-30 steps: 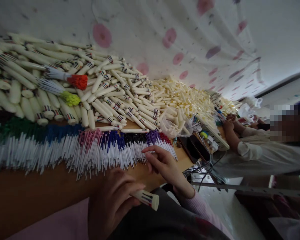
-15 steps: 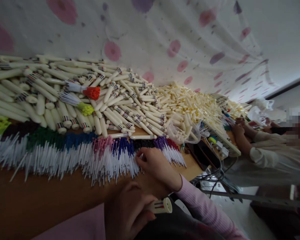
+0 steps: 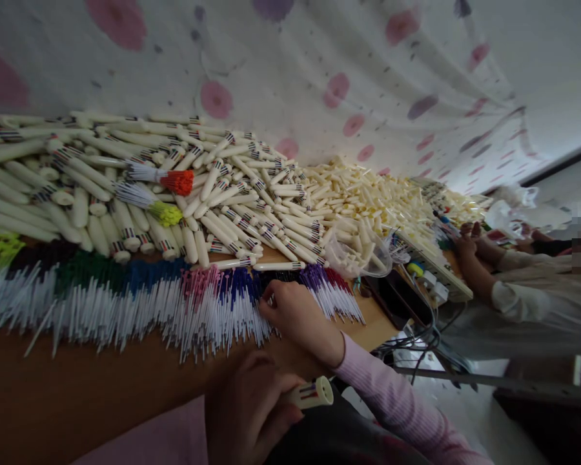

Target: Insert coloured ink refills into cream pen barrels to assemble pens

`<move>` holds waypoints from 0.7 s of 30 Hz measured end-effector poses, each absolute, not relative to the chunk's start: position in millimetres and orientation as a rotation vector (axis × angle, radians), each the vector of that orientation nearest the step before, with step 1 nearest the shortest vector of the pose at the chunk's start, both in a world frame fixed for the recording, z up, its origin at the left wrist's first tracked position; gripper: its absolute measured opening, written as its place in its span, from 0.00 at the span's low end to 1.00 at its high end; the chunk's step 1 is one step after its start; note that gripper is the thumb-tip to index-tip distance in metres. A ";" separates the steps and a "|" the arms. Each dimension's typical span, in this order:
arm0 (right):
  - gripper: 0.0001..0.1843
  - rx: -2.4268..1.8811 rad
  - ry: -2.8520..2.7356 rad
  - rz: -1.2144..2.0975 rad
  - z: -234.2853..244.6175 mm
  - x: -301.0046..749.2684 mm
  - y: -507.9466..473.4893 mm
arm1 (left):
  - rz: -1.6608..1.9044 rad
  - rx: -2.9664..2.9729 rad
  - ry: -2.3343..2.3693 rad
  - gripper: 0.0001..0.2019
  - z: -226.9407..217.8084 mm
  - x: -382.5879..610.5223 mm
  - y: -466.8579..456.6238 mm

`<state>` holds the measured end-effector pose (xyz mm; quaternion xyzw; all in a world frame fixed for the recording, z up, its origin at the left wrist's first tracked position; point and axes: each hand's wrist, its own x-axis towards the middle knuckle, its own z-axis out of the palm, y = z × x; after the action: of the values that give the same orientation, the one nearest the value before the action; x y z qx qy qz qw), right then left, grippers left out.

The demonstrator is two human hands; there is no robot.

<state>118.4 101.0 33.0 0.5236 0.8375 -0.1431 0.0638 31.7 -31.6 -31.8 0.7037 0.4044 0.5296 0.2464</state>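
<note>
My left hand is low in the view, near my lap, closed round a cream pen barrel with coloured stripes; its open end points right. My right hand, in a pink sleeve, rests on the wooden table. Its fingers are curled and pinched into the dark-tipped part of a long row of thin white pen refills with tips in several colours. Behind the row lies a big heap of striped pen barrels.
A red-tipped refill bundle and a yellow-green one lie on the heap. Right of it are a pile of cream parts, a clear plastic bag, a power strip with cables, and a co-worker's hands. Spotted cloth hangs behind.
My right hand went from open fingers over the purple and red refills to a curled pinch further left among the dark ones. The left hand kept the barrel.
</note>
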 end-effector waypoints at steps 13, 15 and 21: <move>0.07 1.641 2.600 -0.642 35.5 128.0 102.4 | 1.450 1.846 1.203 0.09 -23.2 26.4 -36.1; 0.06 1.667 2.619 -0.898 37.2 141.8 101.0 | 1.447 1.774 1.310 0.08 -22.3 25.5 -37.6; 0.14 1.836 2.591 -2.016 41.8 189.6 82.5 | 1.357 1.658 1.497 0.09 -27.7 24.0 -37.8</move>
<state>189.6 82.5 41.8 0.4647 0.6560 -0.5105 -0.3051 24.0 -37.8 -27.7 0.6125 0.5529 0.5013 0.2606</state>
